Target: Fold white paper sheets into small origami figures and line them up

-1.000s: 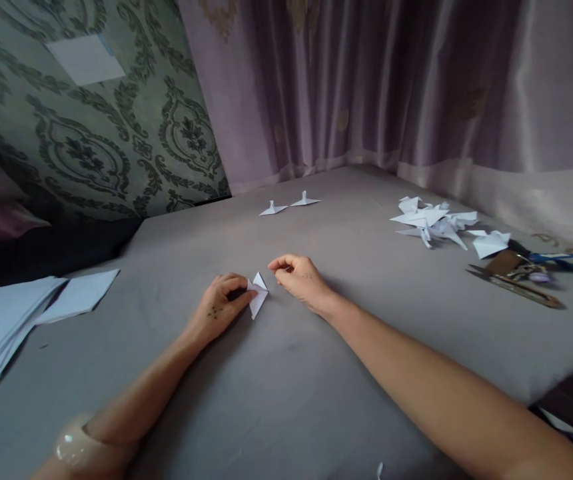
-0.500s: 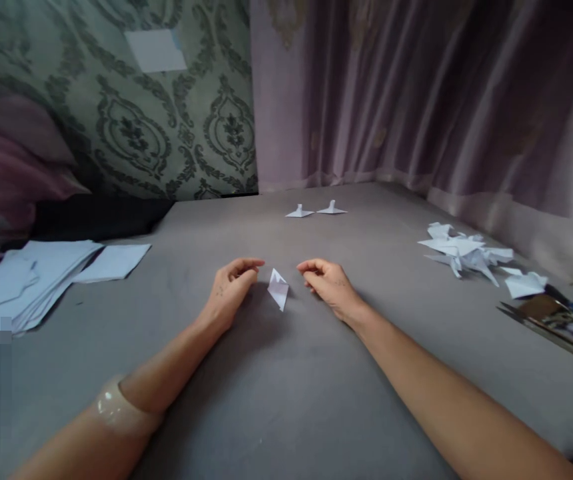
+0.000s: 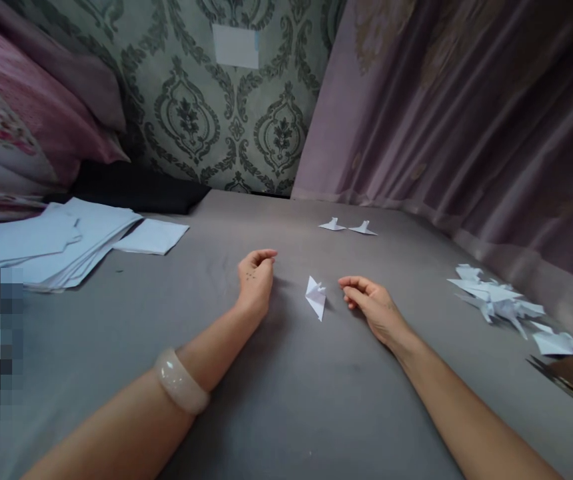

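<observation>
A small folded white paper figure (image 3: 316, 297) lies on the grey cloth surface between my hands, its points sticking out to both ends. Neither hand touches it. To its left, my left hand (image 3: 256, 279) is loosely curled with the index finger stretched forward, holding nothing I can see. A pale bangle (image 3: 181, 383) circles that forearm. Close on the figure's right side, my right hand (image 3: 366, 301) has bent fingers a little apart and nothing between them. Farther back sit two similar folded paper figures (image 3: 333, 225) side by side.
At left lie stacked white paper sheets (image 3: 91, 247) and a smaller stack of squares (image 3: 154, 237). Several folded paper figures (image 3: 491, 290) are heaped at right, near partly cut-off scissors or similar pointed tools (image 3: 569, 385). A patterned wall and a purple curtain (image 3: 391, 120) border the surface.
The view has swung left, so everything shifts right in the picture. My left hand has drawn away from the paper figure to the left. My right hand stays beside it.
</observation>
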A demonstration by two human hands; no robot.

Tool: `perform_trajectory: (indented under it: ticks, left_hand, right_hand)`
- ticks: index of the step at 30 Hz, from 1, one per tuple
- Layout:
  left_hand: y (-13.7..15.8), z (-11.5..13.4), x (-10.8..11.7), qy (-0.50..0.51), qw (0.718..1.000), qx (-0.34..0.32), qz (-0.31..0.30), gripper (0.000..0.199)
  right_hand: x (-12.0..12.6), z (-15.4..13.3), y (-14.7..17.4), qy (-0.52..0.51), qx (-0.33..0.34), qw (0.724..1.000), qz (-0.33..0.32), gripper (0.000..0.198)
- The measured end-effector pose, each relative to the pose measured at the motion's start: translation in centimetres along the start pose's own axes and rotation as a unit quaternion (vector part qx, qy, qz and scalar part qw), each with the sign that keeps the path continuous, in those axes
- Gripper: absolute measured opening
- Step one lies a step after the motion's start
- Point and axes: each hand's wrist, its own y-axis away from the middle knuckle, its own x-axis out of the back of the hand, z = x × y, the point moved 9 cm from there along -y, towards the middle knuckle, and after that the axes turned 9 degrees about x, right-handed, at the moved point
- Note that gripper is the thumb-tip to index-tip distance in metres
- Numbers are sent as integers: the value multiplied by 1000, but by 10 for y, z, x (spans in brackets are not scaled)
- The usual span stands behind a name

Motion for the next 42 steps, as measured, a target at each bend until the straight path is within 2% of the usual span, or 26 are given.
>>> perform_trajectory:
  ticks: [3, 6, 9, 11, 13, 15, 17, 20, 25, 30, 36, 39, 42]
  left_hand:
    - [1, 1, -8, -32, 999, -9, -29, 32]
    - [9, 1, -32, -86, 987, -24, -133, 30]
    - [25, 3, -55, -180, 953, -87, -229, 30]
    - [34, 7, -64, -246, 924, -159, -246, 33]
    - [41, 8, -69, -301, 892, -232, -246, 38]
    - [46, 7, -71, -333, 865, -285, -246, 40]
    - [47, 6, -72, -340, 852, -312, -248, 36]
    - [48, 7, -71, -333, 852, -311, -258, 26]
    - [52, 10, -72, -324, 864, -267, -278, 22]
    - [53, 12, -71, -313, 872, -251, -279, 29]
    - [43, 16, -61, -308, 895, -224, -233, 30]
    - [49, 17, -63, -321, 888, -224, -242, 27]
    - [60, 14, -69, -343, 872, -237, -256, 20]
  right_hand:
    - [1, 1, -1, 21, 10, 1000, -7, 29]
    - [0, 1, -1, 42, 23, 999, -21, 29]
    - [-8, -4, 2, 86, 47, 994, -52, 25]
    - [-16, -13, 6, 132, 95, 983, -78, 16]
    - [-27, -24, 13, 189, 165, 961, -114, 10]
    - [-39, -33, 22, 241, 227, 932, -147, 15]
    - [-45, -37, 30, 278, 260, 910, -164, 23]
    - [-47, -40, 36, 311, 276, 895, -161, 34]
    - [-45, -40, 34, 317, 282, 892, -154, 42]
    - [-41, -38, 31, 298, 280, 901, -146, 43]
    - [-28, -35, 23, 276, 269, 919, -85, 37]
    - [-24, -34, 20, 287, 264, 918, -67, 33]
    - [-25, -34, 21, 308, 256, 913, -78, 31]
